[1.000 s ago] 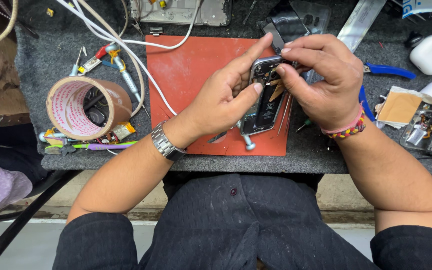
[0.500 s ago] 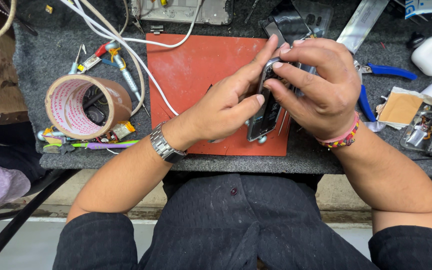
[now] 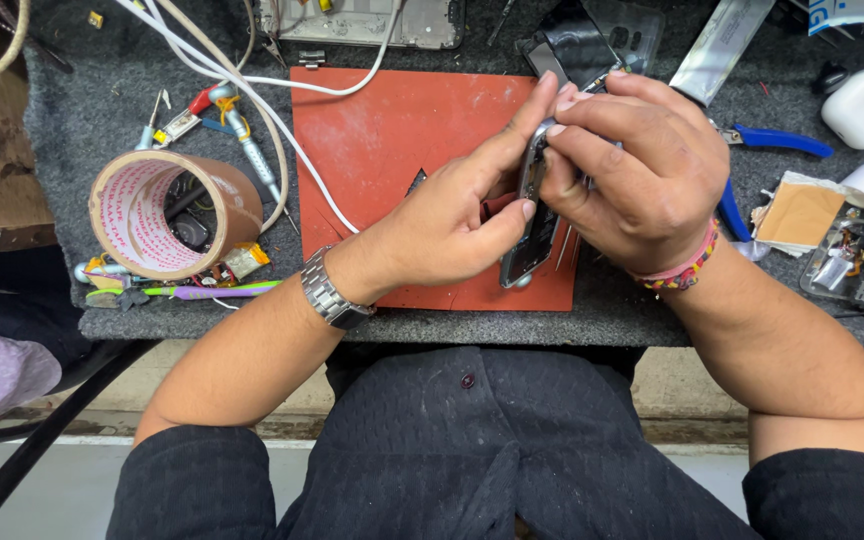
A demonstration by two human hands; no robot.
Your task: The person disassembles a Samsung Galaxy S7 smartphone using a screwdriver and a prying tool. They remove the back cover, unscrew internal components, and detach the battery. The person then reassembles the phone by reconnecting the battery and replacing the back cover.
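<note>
Phone [image 3: 532, 235] sits edge-up over the right part of the red mat [image 3: 392, 130], pinched from both sides. Left hand [image 3: 452, 215] wraps its near side, thumb on the frame, index finger stretched up top. Right hand [image 3: 642, 175] curls over the top end. Tape roll [image 3: 167, 215] well left of the mat, blue pliers [image 3: 767, 140] off right.

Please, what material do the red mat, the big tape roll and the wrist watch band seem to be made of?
Red mat: probably silicone or rubber, matte, with cuts in it. Tape roll: brown plastic film on a likely cardboard core. Watch band on the left hand: metal links, shiny grey.
</note>
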